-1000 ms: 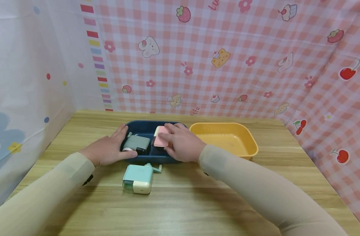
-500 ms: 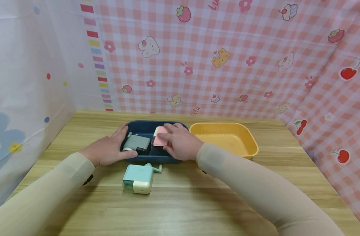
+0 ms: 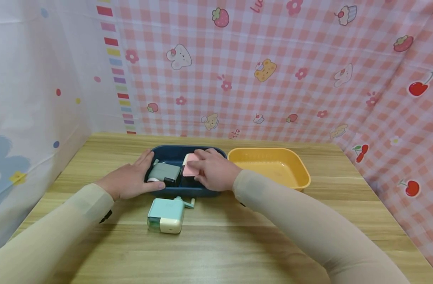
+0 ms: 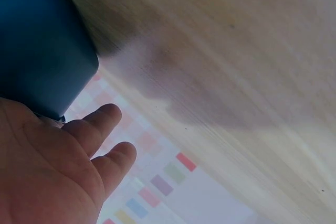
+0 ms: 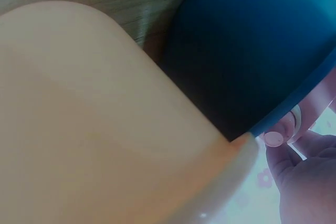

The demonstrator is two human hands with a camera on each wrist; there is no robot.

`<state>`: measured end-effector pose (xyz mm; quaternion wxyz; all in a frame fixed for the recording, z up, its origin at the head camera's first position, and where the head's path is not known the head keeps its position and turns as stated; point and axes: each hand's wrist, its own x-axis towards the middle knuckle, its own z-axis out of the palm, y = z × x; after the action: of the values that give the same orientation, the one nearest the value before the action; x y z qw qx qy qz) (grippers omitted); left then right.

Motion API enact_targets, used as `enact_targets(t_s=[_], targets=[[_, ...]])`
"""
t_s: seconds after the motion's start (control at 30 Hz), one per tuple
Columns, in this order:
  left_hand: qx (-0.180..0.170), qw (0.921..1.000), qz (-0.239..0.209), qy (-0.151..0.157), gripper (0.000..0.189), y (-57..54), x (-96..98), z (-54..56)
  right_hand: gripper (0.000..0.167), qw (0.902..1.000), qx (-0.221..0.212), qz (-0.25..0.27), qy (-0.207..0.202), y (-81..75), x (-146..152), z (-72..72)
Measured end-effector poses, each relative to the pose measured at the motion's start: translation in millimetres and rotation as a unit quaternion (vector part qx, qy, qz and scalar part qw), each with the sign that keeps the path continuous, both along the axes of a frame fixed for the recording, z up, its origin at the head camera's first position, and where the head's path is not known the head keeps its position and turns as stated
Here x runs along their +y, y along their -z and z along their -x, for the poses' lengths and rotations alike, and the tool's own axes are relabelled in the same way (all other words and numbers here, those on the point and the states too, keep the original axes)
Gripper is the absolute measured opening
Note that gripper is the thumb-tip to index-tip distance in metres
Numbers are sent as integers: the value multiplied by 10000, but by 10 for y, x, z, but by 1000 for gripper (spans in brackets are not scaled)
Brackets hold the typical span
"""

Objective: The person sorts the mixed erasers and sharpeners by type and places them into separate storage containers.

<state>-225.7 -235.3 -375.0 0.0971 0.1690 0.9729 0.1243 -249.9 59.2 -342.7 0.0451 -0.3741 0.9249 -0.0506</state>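
Observation:
My right hand point(image 3: 219, 169) grips a pink pencil sharpener point(image 3: 190, 165) inside the right half of a navy blue tray point(image 3: 193, 192). Part of that sharpener, with a round pink knob point(image 5: 273, 139), shows past the tray's rim in the right wrist view. At the tray's left end rests my left hand point(image 3: 129, 181), its thumb over the front rim and its fingers stretched along the side. In the left wrist view two straight fingers point(image 4: 100, 124) reach past the tray's corner. A grey-green pencil sharpener point(image 3: 165, 172) lies in the tray's left half, beside my left hand.
In front of the navy tray, a mint pencil sharpener point(image 3: 166, 213) with a crank handle point(image 3: 190, 203) stands on the wooden table point(image 3: 216, 252). A yellow tray point(image 3: 303, 173) sits close to the navy tray's right end. Patterned cloth point(image 3: 230, 55) hangs behind and at both sides.
My right hand and the pink pencil sharpener have shifted slightly left within the navy tray. The left hand and the other two sharpeners have stayed in place.

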Motion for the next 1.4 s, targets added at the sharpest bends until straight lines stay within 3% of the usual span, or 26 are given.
enact_targets(t_s=[0.33,0.8,1.03,1.4], targets=[[0,10000,6,-1,120,2,-3,1,50,9998,-10,-164,-73,35,-41,42],[-28,10000,11,-21,120,19,-10,8,52,9984,-434,-354,48,71,-78,120],[-28,10000,12,-31,121,-1,-2,-1,46,9980,-301,-518,-209,70,-119,183],[-12,10000,10,9,121,7,-11,1,51,9960,-419,-791,-41,54,-192,217]])
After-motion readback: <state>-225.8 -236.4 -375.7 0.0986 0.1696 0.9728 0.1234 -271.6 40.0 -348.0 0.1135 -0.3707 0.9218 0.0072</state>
